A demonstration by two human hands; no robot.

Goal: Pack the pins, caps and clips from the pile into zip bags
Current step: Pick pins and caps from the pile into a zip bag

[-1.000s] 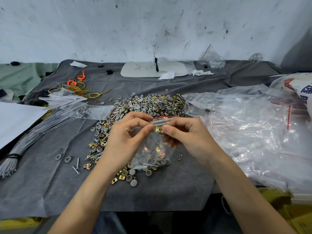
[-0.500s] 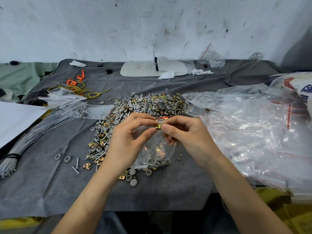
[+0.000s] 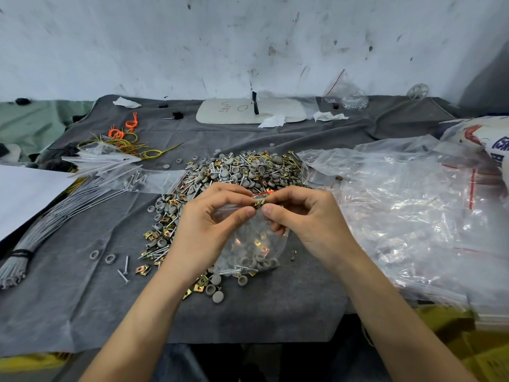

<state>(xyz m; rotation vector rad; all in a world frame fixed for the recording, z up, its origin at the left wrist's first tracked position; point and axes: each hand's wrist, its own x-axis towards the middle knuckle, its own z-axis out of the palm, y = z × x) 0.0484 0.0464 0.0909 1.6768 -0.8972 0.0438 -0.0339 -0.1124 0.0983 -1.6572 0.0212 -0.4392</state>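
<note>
A: Bag contents?
B: Zip bag (image 3: 248, 232) over the surface (image 3: 82, 299): caps (image 3: 254, 262), pins (image 3: 234, 270), clips (image 3: 259, 242) at its bottom. Left hand (image 3: 203, 230) grip pinches the bag mouth, right hand (image 3: 308, 221) grip pinches a clip (image 3: 259, 203) there. Pile (image 3: 242, 172) just behind.
A: Writing?
B: White pad (image 3: 225, 113) scrawl, sack (image 3: 473, 136) print, both unreadable.

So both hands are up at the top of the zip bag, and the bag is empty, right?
Not empty: the head view shows grey caps, pins and gold clips in the bottom of the zip bag. The left hand and right hand are at its top.
</note>
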